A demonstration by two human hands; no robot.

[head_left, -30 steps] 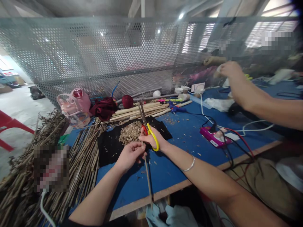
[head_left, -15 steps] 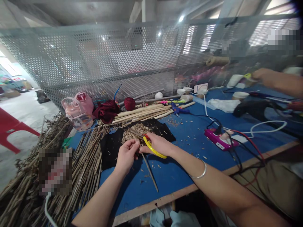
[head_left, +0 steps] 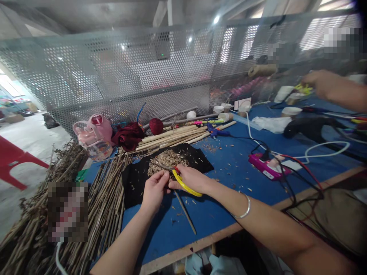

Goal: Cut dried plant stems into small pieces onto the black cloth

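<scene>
My right hand (head_left: pixel 189 179) is wrapped round a pair of scissors (head_left: pixel 186 186) with yellow handles and a red part near the pivot. The blades point left over a heap of short, pale cut stalk pieces (head_left: pixel 168 159) on a black cloth (head_left: pixel 133 183). Close beside it, my left hand (head_left: pixel 155 187) is closed in a pinch on a thin brown stick (head_left: pixel 186 214). The stick slants down to the right over the blue table. Its upper end is hidden among my fingers.
Dry stalks (head_left: pixel 107 202) lie in a bundle at left. Peeled sticks (head_left: pixel 174 135), a blue glue gun (head_left: pixel 215 131) and a pink water bottle (head_left: pixel 97 141) are behind. A purple power strip (head_left: pixel 269 167) with cables sits right. Another person's hand (head_left: pixel 318 80) is at far right.
The lower end of the stick has swung slightly to the right. My hands stay close together, with the scissors nearly in the same place. The other person's hand has risen a little.
</scene>
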